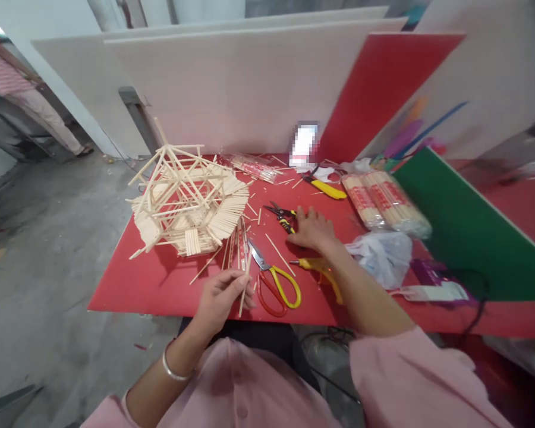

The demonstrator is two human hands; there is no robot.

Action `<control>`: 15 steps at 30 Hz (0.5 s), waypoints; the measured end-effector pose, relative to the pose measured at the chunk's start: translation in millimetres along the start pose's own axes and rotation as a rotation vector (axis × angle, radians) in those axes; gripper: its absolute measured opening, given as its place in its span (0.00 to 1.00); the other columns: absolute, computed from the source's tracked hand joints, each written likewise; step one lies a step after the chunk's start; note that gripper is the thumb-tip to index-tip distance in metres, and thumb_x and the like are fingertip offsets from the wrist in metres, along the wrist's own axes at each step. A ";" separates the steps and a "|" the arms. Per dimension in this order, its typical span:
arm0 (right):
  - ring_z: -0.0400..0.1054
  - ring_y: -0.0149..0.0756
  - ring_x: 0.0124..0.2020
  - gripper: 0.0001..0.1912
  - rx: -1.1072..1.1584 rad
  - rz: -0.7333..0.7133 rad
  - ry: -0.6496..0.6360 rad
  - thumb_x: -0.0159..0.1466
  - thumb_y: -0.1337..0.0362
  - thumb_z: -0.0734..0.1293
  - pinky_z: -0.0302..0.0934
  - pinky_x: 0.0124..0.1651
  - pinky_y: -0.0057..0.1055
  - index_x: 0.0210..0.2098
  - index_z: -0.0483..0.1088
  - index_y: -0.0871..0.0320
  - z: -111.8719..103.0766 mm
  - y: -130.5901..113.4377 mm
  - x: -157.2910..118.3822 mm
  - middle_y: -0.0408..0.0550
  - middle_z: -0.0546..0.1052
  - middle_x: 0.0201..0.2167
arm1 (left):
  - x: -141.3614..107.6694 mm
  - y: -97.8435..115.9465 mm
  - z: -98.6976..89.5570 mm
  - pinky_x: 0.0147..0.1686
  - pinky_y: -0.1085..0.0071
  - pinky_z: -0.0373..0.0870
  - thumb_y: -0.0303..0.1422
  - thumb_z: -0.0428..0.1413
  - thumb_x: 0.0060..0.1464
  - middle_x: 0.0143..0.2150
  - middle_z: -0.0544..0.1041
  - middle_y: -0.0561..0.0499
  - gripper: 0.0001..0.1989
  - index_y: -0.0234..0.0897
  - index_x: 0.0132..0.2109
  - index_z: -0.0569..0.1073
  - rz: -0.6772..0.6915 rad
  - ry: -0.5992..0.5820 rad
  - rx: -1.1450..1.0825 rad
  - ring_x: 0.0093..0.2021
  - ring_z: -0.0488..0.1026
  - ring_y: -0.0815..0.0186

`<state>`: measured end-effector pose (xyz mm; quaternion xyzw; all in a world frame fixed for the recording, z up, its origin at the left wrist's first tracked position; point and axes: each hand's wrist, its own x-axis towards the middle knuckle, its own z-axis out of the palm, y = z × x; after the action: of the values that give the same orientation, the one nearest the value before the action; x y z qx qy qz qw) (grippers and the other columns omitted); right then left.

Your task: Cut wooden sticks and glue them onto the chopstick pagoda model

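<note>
Red bench (138,291), pale boards leaning behind. Left hand (223,297) pinching thin stick (245,291) near bench front edge, just left of scissors (271,282). Right hand (312,229) on black-yellow pliers (286,221), grip closed or loose can't tell. Stick structure (182,202) on bench, left side. Glue gun (318,267) near right forearm. Wrapped stick bundles (383,199) farther right.

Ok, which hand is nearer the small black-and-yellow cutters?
Right: the right hand is at the handles of the cutters; the left hand is nearer the body, holding a stick.
</note>
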<state>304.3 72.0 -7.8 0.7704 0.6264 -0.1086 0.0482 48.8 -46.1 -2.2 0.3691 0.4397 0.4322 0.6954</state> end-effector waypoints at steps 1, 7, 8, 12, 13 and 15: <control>0.63 0.63 0.56 0.45 0.000 0.001 -0.030 0.51 0.53 0.71 0.58 0.53 0.52 0.64 0.57 0.66 -1.5 2.1 11.8 0.72 0.67 0.57 | 3.0 1.8 3.5 0.21 0.73 0.71 0.44 0.64 0.47 0.23 0.76 0.51 0.17 0.33 0.30 0.75 0.028 -0.003 0.015 0.19 0.71 0.70; 0.68 0.58 0.49 0.35 0.058 -0.022 0.005 0.47 0.53 0.72 0.61 0.46 0.43 0.52 0.70 0.64 -0.6 6.7 27.4 0.68 0.73 0.48 | 13.1 6.3 9.3 0.17 0.76 0.65 0.45 0.64 0.46 0.21 0.74 0.53 0.17 0.33 0.27 0.74 0.144 0.042 0.082 0.16 0.67 0.73; 0.68 0.58 0.49 0.34 0.087 -0.025 0.022 0.48 0.53 0.72 0.61 0.45 0.42 0.51 0.70 0.65 -3.3 9.7 25.2 0.68 0.73 0.48 | 13.1 6.5 9.0 0.17 0.77 0.65 0.45 0.63 0.46 0.21 0.74 0.53 0.18 0.33 0.27 0.74 0.152 0.041 0.093 0.16 0.67 0.74; 0.71 0.48 0.44 0.28 0.276 -0.070 0.056 0.62 0.52 0.60 0.61 0.42 0.38 0.52 0.69 0.68 -24.3 29.4 3.7 0.65 0.75 0.43 | 11.5 9.2 8.9 0.16 0.78 0.62 0.45 0.63 0.46 0.21 0.74 0.53 0.17 0.34 0.26 0.74 0.192 0.051 0.110 0.15 0.65 0.75; 0.72 0.46 0.42 0.28 0.332 -0.091 0.051 0.65 0.53 0.56 0.62 0.42 0.37 0.54 0.68 0.68 -29.4 34.3 -6.5 0.64 0.76 0.43 | 11.3 10.3 9.3 0.16 0.78 0.62 0.44 0.63 0.46 0.20 0.74 0.53 0.17 0.34 0.26 0.74 0.197 0.057 0.108 0.15 0.65 0.75; 0.71 0.45 0.44 0.30 0.430 -0.143 0.054 0.67 0.54 0.51 0.63 0.43 0.39 0.61 0.61 0.66 -34.8 39.7 -34.3 0.63 0.75 0.48 | 11.5 12.2 10.6 0.15 0.78 0.61 0.44 0.63 0.46 0.20 0.73 0.54 0.16 0.34 0.27 0.74 0.199 0.063 0.103 0.15 0.64 0.75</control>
<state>340.2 38.3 31.4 0.7192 0.6429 -0.2220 -0.1420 58.0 -32.6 9.0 0.4326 0.4442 0.4874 0.6148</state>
